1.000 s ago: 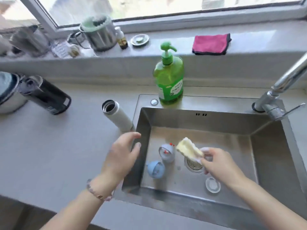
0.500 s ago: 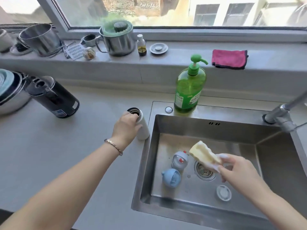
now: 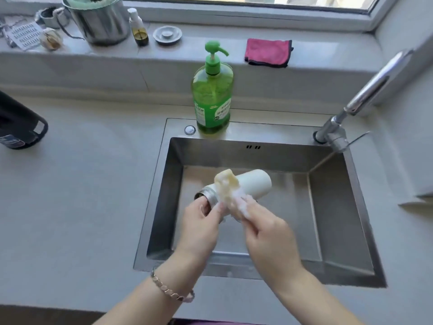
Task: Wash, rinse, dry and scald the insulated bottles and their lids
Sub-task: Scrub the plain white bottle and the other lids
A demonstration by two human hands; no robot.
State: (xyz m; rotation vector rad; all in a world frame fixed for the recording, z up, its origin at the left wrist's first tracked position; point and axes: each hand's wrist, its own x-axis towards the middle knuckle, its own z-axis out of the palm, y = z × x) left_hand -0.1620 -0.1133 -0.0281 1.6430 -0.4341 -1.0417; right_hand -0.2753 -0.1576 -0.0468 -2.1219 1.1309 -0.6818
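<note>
Since half a second ago the white bottle (image 3: pixel 254 184) has left the counter (image 3: pixel 82 184) beside the sink's left rim, and I now see it held over the middle of the sink (image 3: pixel 234 269), clear of the basin floor. It lies nearly on its side, with the open steel mouth pointing toward the left rim and the closed end toward the far right corner. My left hand (image 3: pixel 200 227), which was reaching for it on the counter, has come in over the basin and has its fingers curled round the steel neck. A chain bracelet (image 3: pixel 168 290) sits on that wrist. My right hand (image 3: pixel 264 233) still pinches the yellow sponge (image 3: pixel 226 185), now laid against the bottle's side just past the neck. White foam covers the fingertips and the lower part of the sponge. Both hands cover the part of the basin floor where the lids lay, so I cannot see them. On the sink's far rim the green soap bottle (image 3: pixel 212 99) stands upright, and the tap (image 3: pixel 365 95) rises from the far right corner. A black bottle (image 3: pixel 18 124) lies on its side at the counter's left edge. On the sill behind, a folded pink cloth (image 3: pixel 268 52) lies to the right, with a steel pot (image 3: pixel 100 22), a small bottle (image 3: pixel 139 28) and a metal disc (image 3: pixel 167 34) to the left.
</note>
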